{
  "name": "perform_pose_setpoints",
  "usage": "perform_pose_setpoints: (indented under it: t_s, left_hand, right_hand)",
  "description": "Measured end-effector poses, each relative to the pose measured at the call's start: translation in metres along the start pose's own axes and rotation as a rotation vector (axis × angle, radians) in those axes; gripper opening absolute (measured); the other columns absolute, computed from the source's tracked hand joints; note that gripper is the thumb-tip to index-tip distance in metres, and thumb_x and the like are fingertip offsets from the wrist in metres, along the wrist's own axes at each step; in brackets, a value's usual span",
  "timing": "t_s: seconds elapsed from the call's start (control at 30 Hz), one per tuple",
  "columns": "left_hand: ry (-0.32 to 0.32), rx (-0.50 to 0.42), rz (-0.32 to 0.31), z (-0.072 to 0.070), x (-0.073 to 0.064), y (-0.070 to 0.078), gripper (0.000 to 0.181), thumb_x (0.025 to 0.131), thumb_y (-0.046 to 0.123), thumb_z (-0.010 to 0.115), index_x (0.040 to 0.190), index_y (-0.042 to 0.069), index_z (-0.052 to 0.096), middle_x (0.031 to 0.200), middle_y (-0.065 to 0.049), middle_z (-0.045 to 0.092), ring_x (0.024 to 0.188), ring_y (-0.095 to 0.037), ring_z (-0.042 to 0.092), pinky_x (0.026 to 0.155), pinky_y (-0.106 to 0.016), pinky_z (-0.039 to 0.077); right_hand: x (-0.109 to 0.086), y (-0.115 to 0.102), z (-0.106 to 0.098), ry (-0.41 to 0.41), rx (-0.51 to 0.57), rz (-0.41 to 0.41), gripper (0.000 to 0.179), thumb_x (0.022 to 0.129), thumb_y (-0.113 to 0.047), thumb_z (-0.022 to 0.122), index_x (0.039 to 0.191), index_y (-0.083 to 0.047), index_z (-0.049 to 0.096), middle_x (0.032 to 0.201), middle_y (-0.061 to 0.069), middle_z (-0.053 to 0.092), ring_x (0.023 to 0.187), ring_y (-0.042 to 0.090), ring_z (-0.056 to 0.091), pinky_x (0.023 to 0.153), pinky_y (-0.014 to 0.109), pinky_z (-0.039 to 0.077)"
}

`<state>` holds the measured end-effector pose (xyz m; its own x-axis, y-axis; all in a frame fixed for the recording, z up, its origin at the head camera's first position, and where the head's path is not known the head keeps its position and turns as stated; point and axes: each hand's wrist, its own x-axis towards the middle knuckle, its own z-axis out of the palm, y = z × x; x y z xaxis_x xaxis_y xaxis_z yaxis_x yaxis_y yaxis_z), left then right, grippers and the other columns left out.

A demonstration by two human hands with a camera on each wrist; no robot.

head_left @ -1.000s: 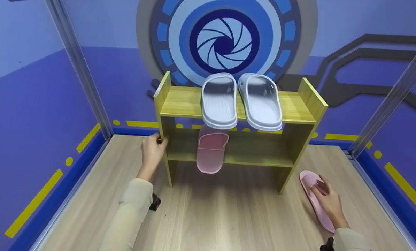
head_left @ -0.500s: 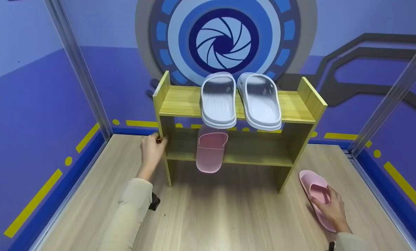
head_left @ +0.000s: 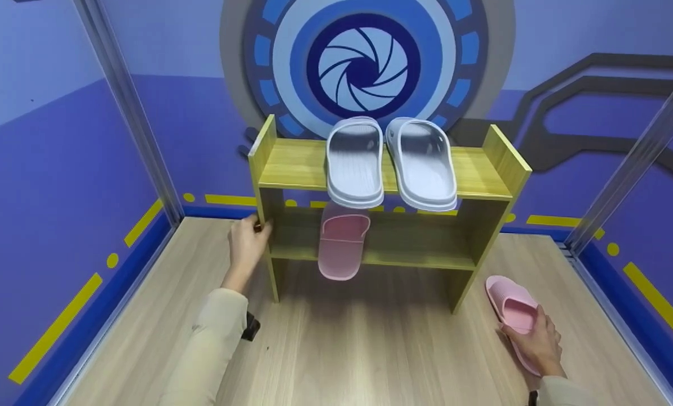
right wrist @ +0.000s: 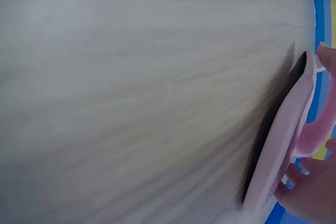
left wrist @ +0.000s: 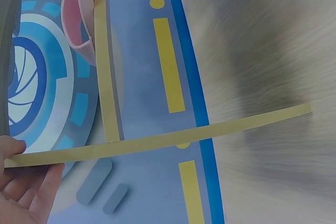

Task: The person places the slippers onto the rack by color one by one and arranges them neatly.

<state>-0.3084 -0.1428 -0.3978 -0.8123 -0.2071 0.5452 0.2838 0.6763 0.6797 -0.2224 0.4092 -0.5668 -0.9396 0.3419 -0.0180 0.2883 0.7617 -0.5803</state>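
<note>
My left hand (head_left: pixel 246 242) grips the left side panel of a small wooden shoe rack (head_left: pixel 292 163). In the left wrist view, thumb and fingers lie on opposite sides of that panel (left wrist: pixel 142 144). At the lower right, my right hand (head_left: pixel 538 341) holds a pink slipper (head_left: pixel 509 292) across its middle, thumb along the left edge and fingers along the right. The right wrist view has this slipper (right wrist: pixel 281 140) edge-on, close over the tabletop, with a dark shadow beside it. A matching pink slipper (head_left: pixel 341 259) rests on the middle shelf, its end jutting out over the front edge.
On the top shelf stand two grey clogs, a left one (head_left: pixel 354 166) and a right one (head_left: pixel 426 169). The wooden tabletop (head_left: pixel 364 349) runs around the rack. Blue printed walls (head_left: pixel 184 129) and metal corner posts enclose it.
The right hand has shifted back along the pink slipper, from over its strap toward its heel, with thumb and fingers now along its sides. The left hand and rack stay put.
</note>
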Motion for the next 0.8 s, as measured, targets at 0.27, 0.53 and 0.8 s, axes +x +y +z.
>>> perform_pose_setpoints:
  t_s: [0.27,0.53,0.8]
  left_hand:
    - [0.007,0.035,0.018,-0.0004,0.0001,0.0008,0.017,0.081,0.014,0.062,0.072,-0.001,0.062,0.072,-0.014,0.063,0.064,-0.025,0.06,0.056,-0.037,0.047]
    - [0.002,0.037,0.004,-0.0007,0.0001,0.0009,0.017,0.081,0.013,0.062,0.076,-0.003,0.063,0.076,-0.016,0.064,0.068,-0.027,0.06,0.059,-0.039,0.048]
    - [0.009,0.035,0.015,-0.0005,-0.0005,0.0006,0.017,0.081,0.013,0.062,0.074,-0.002,0.063,0.075,-0.016,0.064,0.066,-0.027,0.06,0.058,-0.038,0.047]
  right_hand:
    - [-0.0003,-0.0029,-0.0004,-0.057,-0.083,0.046,0.119,0.067,-0.058,0.064,0.135,0.004,-0.01,0.124,0.043,0.009,0.11,0.06,0.012,0.083,0.065,0.015]
    - [0.0002,-0.007,-0.0022,-0.066,-0.095,0.059,0.118,0.067,-0.053,0.066,0.134,0.006,-0.011,0.119,0.043,0.02,0.105,0.058,0.018,0.081,0.064,0.018]
    - [0.0025,-0.008,-0.0022,-0.055,-0.073,0.093,0.12,0.065,-0.048,0.069,0.135,0.005,-0.012,0.118,0.044,0.018,0.106,0.058,0.017,0.083,0.064,0.017]
